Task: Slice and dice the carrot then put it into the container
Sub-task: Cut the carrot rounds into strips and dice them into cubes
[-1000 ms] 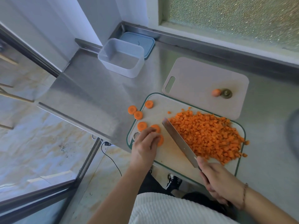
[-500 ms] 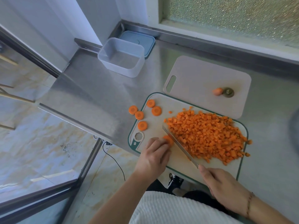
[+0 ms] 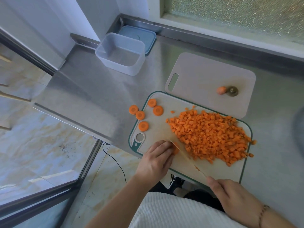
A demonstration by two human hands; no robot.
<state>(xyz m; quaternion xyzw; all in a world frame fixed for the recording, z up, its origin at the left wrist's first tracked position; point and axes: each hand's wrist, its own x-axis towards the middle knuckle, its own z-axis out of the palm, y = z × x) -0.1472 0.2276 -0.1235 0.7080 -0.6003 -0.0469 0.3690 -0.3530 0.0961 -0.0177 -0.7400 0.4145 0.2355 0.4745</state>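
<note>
Now the carrot round [image 3: 176,148] I dragged down from the loose group sits near the board's front edge, pinned under the curled fingertips of my left hand [image 3: 157,159], and the knife [image 3: 185,157] has turned from lying flat to standing edge-down right against it, so the blade shows only as a thin line. My right hand [image 3: 233,197] is wrapped around the handle, off the front of the green-rimmed cutting board [image 3: 245,170]. That tells me I am dicing one more round. Four rounds [image 3: 158,110] wait at the board's far left corner, one of them off on the bench [image 3: 92,99]. The diced pile [image 3: 212,135] has stayed put, spread across the board's right half. Nothing has gone into the clear container [image 3: 120,54] yet; it stands well apart at the back, by its blue lid [image 3: 144,36]. The carrot ends [image 3: 227,91] lie on the grey board [image 3: 205,76] behind.
</note>
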